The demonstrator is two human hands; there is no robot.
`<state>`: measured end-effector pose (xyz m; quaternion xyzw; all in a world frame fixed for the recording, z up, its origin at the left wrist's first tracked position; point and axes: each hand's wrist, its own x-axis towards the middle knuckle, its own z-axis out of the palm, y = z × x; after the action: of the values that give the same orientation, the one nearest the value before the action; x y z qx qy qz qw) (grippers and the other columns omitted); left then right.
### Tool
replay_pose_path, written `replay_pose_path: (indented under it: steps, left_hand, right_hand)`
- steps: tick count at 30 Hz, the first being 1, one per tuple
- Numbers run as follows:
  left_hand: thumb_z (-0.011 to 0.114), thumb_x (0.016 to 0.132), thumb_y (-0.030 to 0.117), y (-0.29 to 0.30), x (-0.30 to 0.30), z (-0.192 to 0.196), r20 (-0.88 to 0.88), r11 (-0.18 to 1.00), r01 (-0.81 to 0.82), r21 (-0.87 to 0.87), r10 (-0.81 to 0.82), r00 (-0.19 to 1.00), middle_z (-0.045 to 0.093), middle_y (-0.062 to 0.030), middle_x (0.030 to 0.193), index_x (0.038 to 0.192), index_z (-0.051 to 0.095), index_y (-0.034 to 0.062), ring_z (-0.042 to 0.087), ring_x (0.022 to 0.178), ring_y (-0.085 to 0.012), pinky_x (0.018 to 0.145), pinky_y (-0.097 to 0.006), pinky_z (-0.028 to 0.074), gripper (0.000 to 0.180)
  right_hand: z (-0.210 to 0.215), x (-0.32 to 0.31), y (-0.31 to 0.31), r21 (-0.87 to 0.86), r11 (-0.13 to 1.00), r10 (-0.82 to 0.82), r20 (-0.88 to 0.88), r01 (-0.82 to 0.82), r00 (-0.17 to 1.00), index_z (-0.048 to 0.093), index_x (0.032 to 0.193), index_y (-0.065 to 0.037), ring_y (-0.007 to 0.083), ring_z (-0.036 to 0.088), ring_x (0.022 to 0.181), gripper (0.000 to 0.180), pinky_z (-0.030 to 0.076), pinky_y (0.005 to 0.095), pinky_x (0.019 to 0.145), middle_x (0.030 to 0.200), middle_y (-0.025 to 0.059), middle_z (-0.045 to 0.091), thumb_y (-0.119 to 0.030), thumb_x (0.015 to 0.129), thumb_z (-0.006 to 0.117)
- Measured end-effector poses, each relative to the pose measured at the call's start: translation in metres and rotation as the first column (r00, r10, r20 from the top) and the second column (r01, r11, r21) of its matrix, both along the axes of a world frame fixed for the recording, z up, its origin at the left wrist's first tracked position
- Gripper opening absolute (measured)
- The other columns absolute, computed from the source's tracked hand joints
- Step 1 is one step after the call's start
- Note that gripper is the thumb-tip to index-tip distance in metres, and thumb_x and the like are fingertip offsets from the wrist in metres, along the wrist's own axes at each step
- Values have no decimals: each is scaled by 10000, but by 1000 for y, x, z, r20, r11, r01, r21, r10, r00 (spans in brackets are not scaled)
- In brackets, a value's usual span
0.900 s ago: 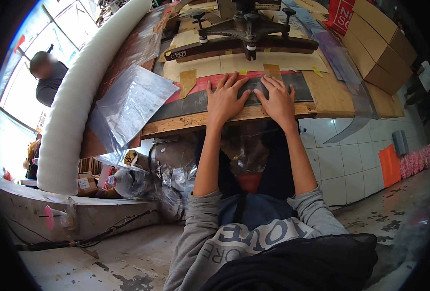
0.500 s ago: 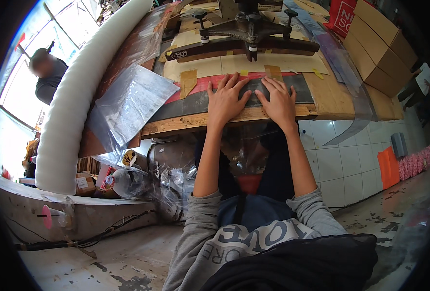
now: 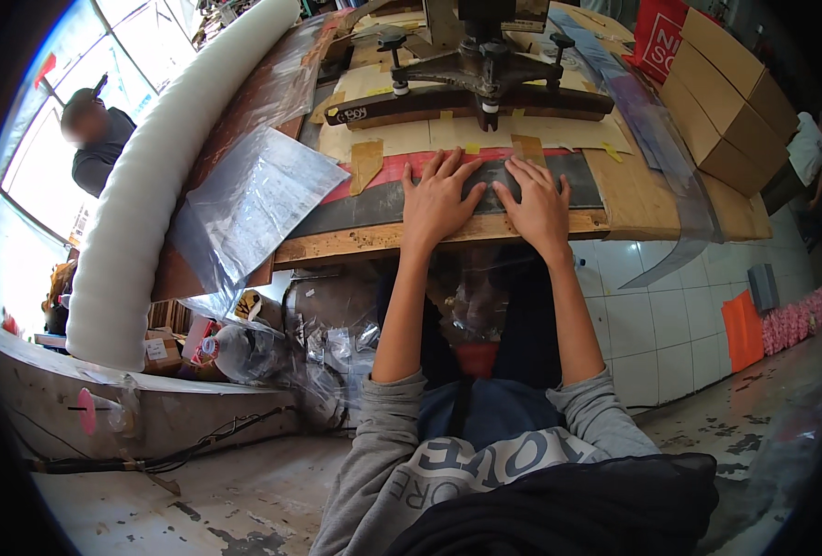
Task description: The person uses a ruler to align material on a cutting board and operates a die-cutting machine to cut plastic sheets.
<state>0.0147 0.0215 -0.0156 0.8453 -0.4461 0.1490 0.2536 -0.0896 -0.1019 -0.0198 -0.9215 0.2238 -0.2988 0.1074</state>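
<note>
Both my hands lie flat near the front edge of a workbench (image 3: 337,246), palms down and holding nothing. My left hand (image 3: 439,199) has its fingers spread over the dark mat (image 3: 355,212) and the red strip (image 3: 392,170) behind it. Beside it, my right hand (image 3: 536,204) rests the same way, thumb toward the left one. Just beyond the fingertips lies a cream sheet (image 3: 411,140) with pieces of brown tape (image 3: 366,167) at its edge. Above that sheet is a dark metal press bar (image 3: 466,113) on a frame with knobs.
Clear plastic bags (image 3: 258,195) lie left of my hands, beside a long white foam roll (image 3: 142,213). Cardboard boxes (image 3: 726,102) and a red bag (image 3: 656,42) stand at the right. A clear plastic strip (image 3: 684,222) hangs over the edge. A person (image 3: 98,139) is at the far left, another (image 3: 807,153) at the far right.
The whole view has shifted slightly, so the bench sits a little lower. My hands stay flat in nearly the same place on the mat. The press bar has not visibly moved.
</note>
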Motion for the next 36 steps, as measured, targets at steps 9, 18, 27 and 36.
replay_pose_path:
  steps: [9, 18, 27, 36]
  left_hand:
    - [501, 867, 423, 0, -1, 3, -10, 999, -22, 47, 22, 1000, 428, -39, 1380, 1263, 513, 288, 352, 1302, -233, 1047, -575, 185, 419]
    - [500, 871, 413, 2, -1, 6, -19, 999, -10, 52, 11, 1000, 417, -50, 1388, 1269, 511, 258, 339, 1309, -242, 1053, -571, 176, 427]
    - [497, 878, 408, 8, -8, 1, 14, 998, 0, 61, -1, 1000, 409, -74, 1391, 1275, 507, 237, 344, 1306, -254, 1062, -538, 185, 433]
    - [497, 883, 383, 4, -5, -2, 96, 999, -6, 53, 1, 995, 424, -78, 1376, 1274, 500, 225, 370, 1283, -285, 1041, -546, 227, 421]
  right_hand:
    - [3, -1, 1, 20, 1000, 10, 4, -10, 1000, 575, 1177, -94, 181, 440, 1204, 438, 233, 549, 1035, 1267, 18, 530, -395, 859, 553]
    - [3, -7, -3, 77, 993, 77, 134, -87, 988, 607, 1125, -62, 234, 497, 1151, 433, 227, 522, 1045, 1212, 79, 570, -401, 862, 554]
    - [-3, -13, -5, 72, 990, 103, 182, -118, 978, 650, 1036, -41, 247, 518, 1129, 335, 278, 464, 1038, 1156, 92, 602, -313, 851, 587]
    - [-1, -12, -6, 86, 991, 87, 185, -105, 979, 659, 1040, -72, 236, 529, 1122, 299, 293, 451, 1036, 1154, 74, 610, -287, 842, 593]
